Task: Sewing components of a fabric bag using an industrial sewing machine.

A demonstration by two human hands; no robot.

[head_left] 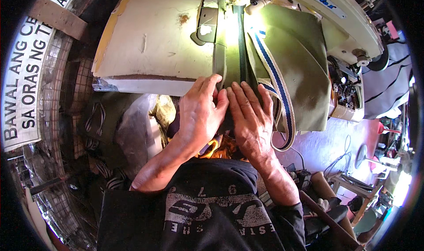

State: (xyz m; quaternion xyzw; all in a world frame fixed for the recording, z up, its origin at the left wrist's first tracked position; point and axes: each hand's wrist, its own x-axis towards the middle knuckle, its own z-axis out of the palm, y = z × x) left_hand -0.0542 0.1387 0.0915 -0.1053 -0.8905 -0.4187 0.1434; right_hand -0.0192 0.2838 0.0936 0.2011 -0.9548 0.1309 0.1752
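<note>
Olive-green fabric (296,70) lies under the lit needle area of a sewing machine (335,17). A dark zipper (241,43) runs along it toward me, beside a narrow folded olive strip (219,52). My left hand (198,112) is closed on the fabric's near edge, thumb and fingers bent together around it. Beside it, my right hand (252,120) rests flat, its fingers stretched out over the fabric by the zipper's near end. A white webbing strap with a blue stripe (282,90) loops down past my right hand. Glare hides the needle and presser foot.
The pale worktable (150,39) extends left, its front edge near my left wrist. Clear plastic (137,127) hangs below it. At right stand a box of small metal parts (346,92) and a red-handled tool (386,129). Wire mesh (55,114) and a sign (26,92) line the far left.
</note>
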